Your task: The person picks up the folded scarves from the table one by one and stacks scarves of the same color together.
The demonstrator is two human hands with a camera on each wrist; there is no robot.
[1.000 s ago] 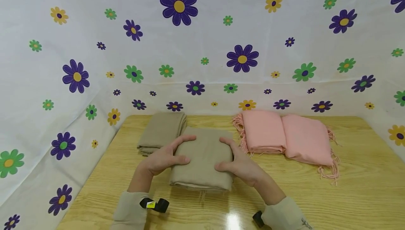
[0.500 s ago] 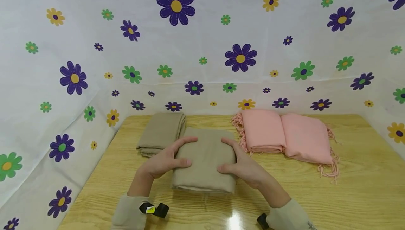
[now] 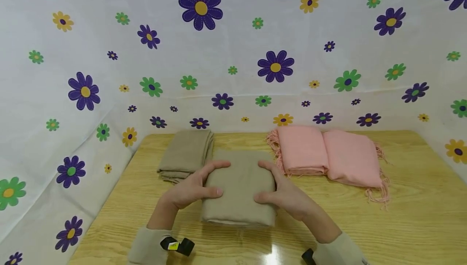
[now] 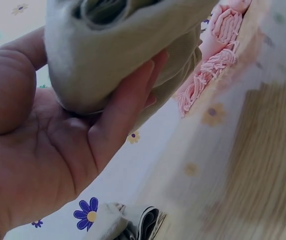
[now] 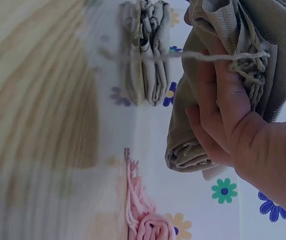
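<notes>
A beige folded scarf [image 3: 238,196] is held between both hands above the middle of the table, its broad face up. My left hand [image 3: 187,190] grips its left side, thumb on top; in the left wrist view the fingers [image 4: 128,105] curl beneath it. On the right side my right hand [image 3: 292,200] grips the same way, and the right wrist view shows its fingers [image 5: 228,95] under the layers beside a tuft of fringe [image 5: 253,70]. Behind and left of it lies a second beige folded scarf [image 3: 186,151].
Two pink folded scarves [image 3: 304,151] with fringes lie side by side at the back right of the wooden table [image 3: 365,232]. A white cloth backdrop [image 3: 233,42] printed with flowers rises behind and along the left side.
Both hands and the held beige scarf have shifted slightly to the right and a little nearer to me. The second beige scarf and the pink ones stay in place.
</notes>
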